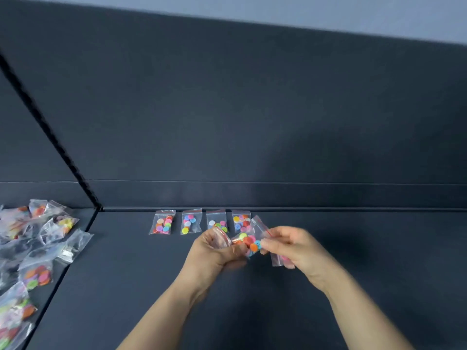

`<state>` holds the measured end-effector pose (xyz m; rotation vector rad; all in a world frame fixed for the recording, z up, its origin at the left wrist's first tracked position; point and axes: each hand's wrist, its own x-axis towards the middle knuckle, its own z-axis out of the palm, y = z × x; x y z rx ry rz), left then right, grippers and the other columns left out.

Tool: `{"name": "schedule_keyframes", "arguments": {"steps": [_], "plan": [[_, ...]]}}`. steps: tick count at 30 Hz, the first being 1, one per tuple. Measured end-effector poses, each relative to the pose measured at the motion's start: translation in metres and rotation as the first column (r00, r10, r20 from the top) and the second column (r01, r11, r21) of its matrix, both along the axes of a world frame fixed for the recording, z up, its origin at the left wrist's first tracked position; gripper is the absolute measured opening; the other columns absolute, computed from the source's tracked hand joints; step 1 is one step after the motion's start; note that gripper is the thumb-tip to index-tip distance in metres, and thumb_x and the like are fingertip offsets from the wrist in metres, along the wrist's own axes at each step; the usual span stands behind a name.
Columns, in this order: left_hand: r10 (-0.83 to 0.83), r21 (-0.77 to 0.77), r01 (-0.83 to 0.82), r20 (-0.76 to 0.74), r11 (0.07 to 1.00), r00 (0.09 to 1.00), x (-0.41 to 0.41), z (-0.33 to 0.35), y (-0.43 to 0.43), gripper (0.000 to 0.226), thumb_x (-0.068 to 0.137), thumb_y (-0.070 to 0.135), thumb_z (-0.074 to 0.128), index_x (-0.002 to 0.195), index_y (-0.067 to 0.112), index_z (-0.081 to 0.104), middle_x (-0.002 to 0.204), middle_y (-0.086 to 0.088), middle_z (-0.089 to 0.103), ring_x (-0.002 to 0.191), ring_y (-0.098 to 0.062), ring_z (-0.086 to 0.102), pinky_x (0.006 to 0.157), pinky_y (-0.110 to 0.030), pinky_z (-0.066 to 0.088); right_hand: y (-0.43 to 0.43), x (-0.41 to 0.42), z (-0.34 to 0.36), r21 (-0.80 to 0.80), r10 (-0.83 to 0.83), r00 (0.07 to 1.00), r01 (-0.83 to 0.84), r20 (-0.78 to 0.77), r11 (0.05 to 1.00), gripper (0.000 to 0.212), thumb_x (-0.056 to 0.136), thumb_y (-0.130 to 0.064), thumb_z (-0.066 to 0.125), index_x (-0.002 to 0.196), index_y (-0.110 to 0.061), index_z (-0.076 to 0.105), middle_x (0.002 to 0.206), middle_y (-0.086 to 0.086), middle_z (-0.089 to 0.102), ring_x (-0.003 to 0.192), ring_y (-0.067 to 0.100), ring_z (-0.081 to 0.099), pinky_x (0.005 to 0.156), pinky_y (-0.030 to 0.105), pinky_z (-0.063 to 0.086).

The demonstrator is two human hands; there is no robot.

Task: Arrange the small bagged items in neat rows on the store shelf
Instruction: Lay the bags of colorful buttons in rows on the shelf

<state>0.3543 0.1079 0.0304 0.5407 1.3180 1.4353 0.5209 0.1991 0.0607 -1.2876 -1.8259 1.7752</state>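
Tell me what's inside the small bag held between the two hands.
The clear bag holds small round button-like discs: orange, red, yellow-green and blue show through. The left hand and right hand cover its ends, so the full count is hidden.

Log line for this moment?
left hand: grips button bag | right hand: pinches same bag | row of four bags: placed | loose pile: left
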Motion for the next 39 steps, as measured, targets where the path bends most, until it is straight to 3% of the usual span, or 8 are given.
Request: {"name": "schedule_keyframes", "arguments": {"steps": [6,12,19,22,26,32,35,39], "plan": [[0.074,-0.066,-0.08,-0.092,0.995,0.993,0.019,-0.008,0.005,0.042,0.075,-0.002,0.075,0.065,0.009,0.036,0.065,-0.013,0.051,0.062,-0.018,0.069,0.056,-0.031,0.058,0.016,0.015,-0.018,-0.031,-0.271,0.951,0.269,-0.147,0.963,0.01,0.09,-0.014,0.061,0.083,-0.012,0.067,0.086,0.003,0.075,0.049,0.01,0.031,0.05,0.026,0.026],[0.106,-0.031,-0.108,-0.055,0.994,0.993,0.022,-0.011,0.014,0.038,0.078,-0.004,0.072,0.068,0.009,0.037,0.068,-0.015,0.064,0.067,-0.023,0.071,0.061,-0.034,0.06,0.019,0.007,-0.024,-0.073,-0.186,0.981,0.182,-0.056,0.981,0.039,0.087,-0.039,0.064,0.09,0.0,0.068,0.069,0.004,0.068,0.049,0.011,0.03,0.048,0.025,0.026],[-0.019,-0.05,0.012,-0.136,0.999,0.99,0.025,-0.018,0.014,0.028,0.08,-0.007,0.07,0.071,0.007,0.047,0.075,-0.014,0.068,0.069,-0.02,0.069,0.057,-0.03,0.057,0.023,0.007,-0.029,0.124,-0.326,0.945,0.326,-0.015,0.937,0.01,0.086,-0.021,0.068,0.078,-0.016,0.07,0.054,-0.015,0.057,0.047,0.001,0.044,0.054,0.021,0.035],[-0.018,-0.049,0.009,-0.181,0.999,0.983,0.02,-0.017,0.018,0.02,0.074,0.004,0.078,0.076,0.005,0.058,0.073,-0.009,0.068,0.066,-0.015,0.065,0.054,-0.027,0.053,0.028,0.015,-0.022,0.198,-0.175,0.982,0.158,0.07,0.967,0.008,0.086,-0.024,0.067,0.081,-0.019,0.07,0.071,-0.009,0.07,0.06,0.001,0.056,0.061,0.021,0.041],[-0.018,-0.006,0.017,-0.276,1.0,0.961,0.02,-0.006,0.029,0.032,0.077,0.009,0.077,0.052,0.023,0.062,0.063,-0.005,0.065,0.052,-0.013,0.05,0.046,-0.024,0.038,0.031,0.016,-0.019,0.217,0.008,0.992,-0.036,0.13,0.975,0.009,0.087,-0.023,0.066,0.081,-0.018,0.07,0.078,-0.007,0.074,0.07,-0.001,0.061,0.069,0.018,0.045],[0.058,-0.055,-0.081,-0.332,0.995,0.942,0.024,-0.017,0.043,0.028,0.085,0.007,0.069,0.067,0.008,0.047,0.062,-0.011,0.059,0.049,-0.013,0.048,0.045,-0.021,0.039,0.056,0.024,-0.032,0.229,0.07,0.979,-0.114,0.193,0.967,0.012,0.087,-0.017,0.062,0.079,-0.012,0.068,0.077,-0.004,0.074,0.065,0.005,0.056,0.063,0.02,0.042],[0.064,-0.094,-0.14,-0.559,0.986,0.827,0.024,-0.033,0.042,0.015,0.085,0.013,0.066,0.078,0.02,0.055,0.076,0.006,0.065,0.067,-0.015,0.058,0.06,-0.023,0.044,0.078,0.025,-0.051,0.256,-0.026,0.975,-0.032,0.219,0.966,0.012,0.084,-0.017,0.061,0.074,-0.013,0.067,0.076,0.004,0.073,0.054,0.011,0.046,0.051,0.023,0.035],[-0.097,-0.167,-0.099,-0.862,0.981,0.497,0.028,-0.041,0.041,0.035,0.091,0.023,0.059,0.124,0.033,0.056,0.123,0.024,0.052,0.109,0.0,0.052,0.081,-0.015,0.037,0.099,0.01,-0.074,0.34,-0.14,0.969,0.064,0.204,0.938,0.005,0.084,-0.018,0.063,0.082,-0.016,0.068,0.081,-0.001,0.071,0.07,0.011,0.059,0.057,0.019,0.042]]}}
